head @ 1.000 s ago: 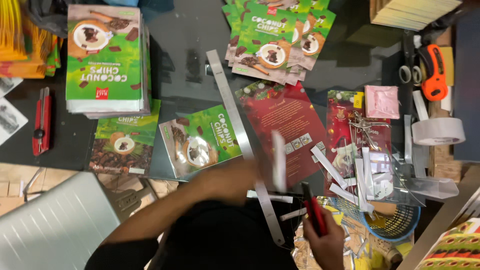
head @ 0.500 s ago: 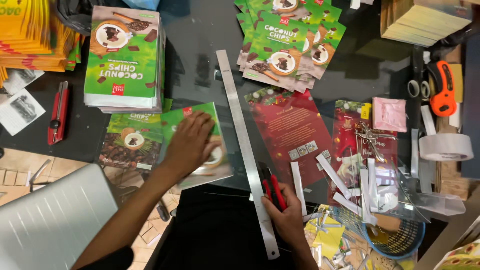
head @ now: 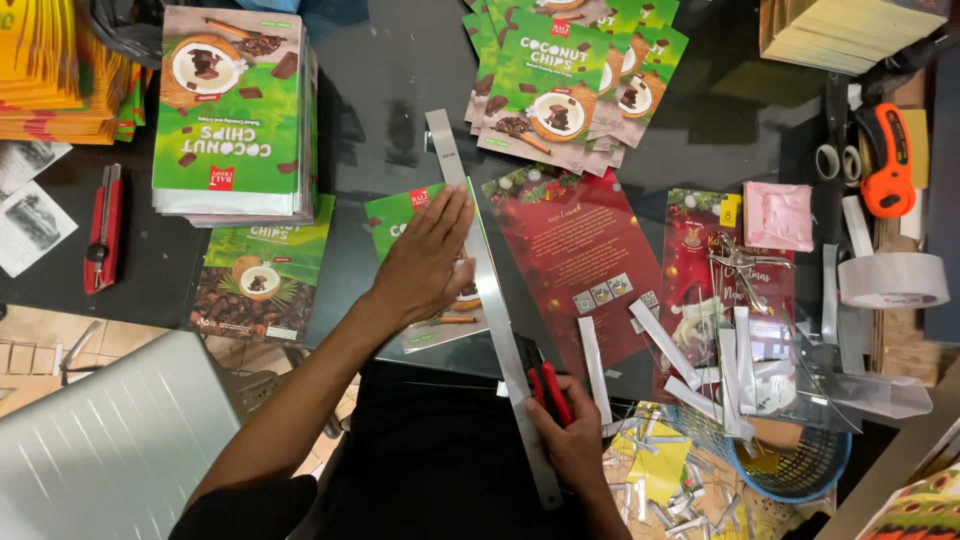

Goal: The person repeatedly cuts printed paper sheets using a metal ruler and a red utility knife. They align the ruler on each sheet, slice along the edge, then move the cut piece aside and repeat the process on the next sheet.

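Right hand grip closed on red cutter, near end of steel ruler. Left hand flat, open, pinning green pouch and ruler on dark surface. Best practice: firm downward pressure, blade against ruler edge, fingers off cut line.

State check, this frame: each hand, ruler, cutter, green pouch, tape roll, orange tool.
left hand: flat, pressing the green pouch
right hand: gripping the red cutter
steel ruler: lying along the pouch's right edge
tape roll: on its side, untouched
orange tool: untouched
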